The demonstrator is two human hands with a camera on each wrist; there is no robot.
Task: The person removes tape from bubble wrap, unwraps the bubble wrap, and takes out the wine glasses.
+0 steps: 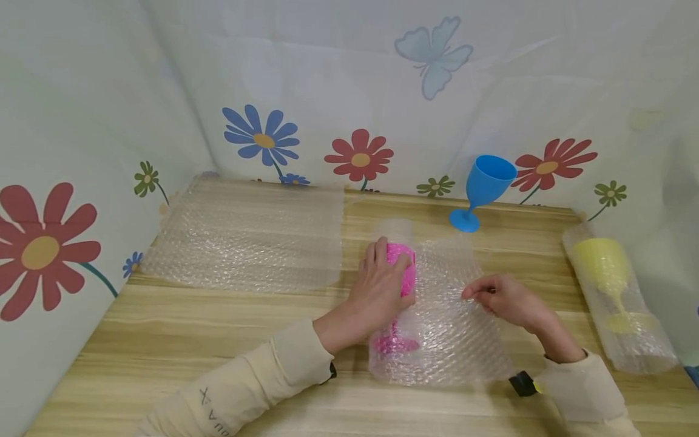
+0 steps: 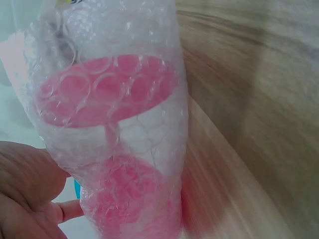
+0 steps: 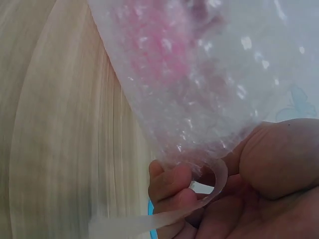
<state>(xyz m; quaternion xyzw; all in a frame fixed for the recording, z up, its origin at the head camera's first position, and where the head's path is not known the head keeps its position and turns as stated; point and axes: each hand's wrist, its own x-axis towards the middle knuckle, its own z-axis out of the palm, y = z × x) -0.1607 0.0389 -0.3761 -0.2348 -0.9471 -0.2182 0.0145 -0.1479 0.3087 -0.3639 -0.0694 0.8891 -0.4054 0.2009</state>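
A pink goblet [image 1: 398, 345] lies on its side, rolled in a sheet of clear bubble wrap [image 1: 450, 340]. My left hand [image 1: 377, 294] grips the wrapped goblet around its bowl, fingers over the top. The left wrist view shows the goblet's round foot [image 2: 107, 92] and stem through the bubbles. At the sheet's loose right side, my right hand [image 1: 510, 300] pinches the edge between thumb and fingers. From those fingers a pale clear strip [image 3: 134, 225] curls and trails down in the right wrist view.
A flat bubble wrap sheet [image 1: 246, 243] lies at the back left of the wooden table [image 1: 180, 340]. A blue goblet [image 1: 488, 182] stands upright at the back. On the right lies a yellow goblet [image 1: 603, 261] in bubble wrap. A flowered cloth [image 1: 327, 73] hangs behind.
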